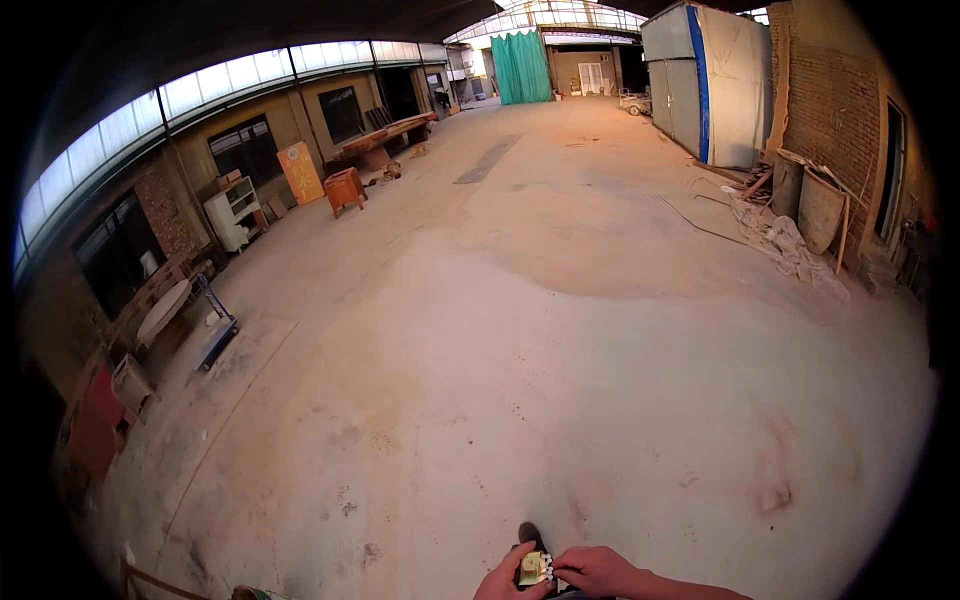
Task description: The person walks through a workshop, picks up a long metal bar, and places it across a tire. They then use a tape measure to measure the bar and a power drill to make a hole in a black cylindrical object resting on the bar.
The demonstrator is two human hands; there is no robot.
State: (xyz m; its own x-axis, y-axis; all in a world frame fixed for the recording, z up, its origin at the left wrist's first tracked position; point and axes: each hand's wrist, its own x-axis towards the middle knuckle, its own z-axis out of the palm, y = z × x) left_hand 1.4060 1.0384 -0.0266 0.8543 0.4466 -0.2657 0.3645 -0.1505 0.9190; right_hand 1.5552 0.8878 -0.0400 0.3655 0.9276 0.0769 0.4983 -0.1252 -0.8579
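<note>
Low in the head view, my left hand (508,577) is closed around a small yellow-green packet (531,569). A row of several small white pieces (548,566) shows along the packet's right side; they are too small to name surely. My right hand (597,571) reaches in from the right with its fingers pinched together against those pieces. Whatever its fingertips grip is hidden. The dark toe of a shoe (530,535) shows on the floor just beyond the packet.
Dusty concrete floor (480,380) stretches ahead. On the left stand a blue platform trolley (216,345), a round tabletop (164,312), a white cabinet (232,215) and an orange-brown wooden stand (345,188). Plastic sheeting (785,245) and boards (820,212) lie along the right. A green curtain (521,68) hangs far back.
</note>
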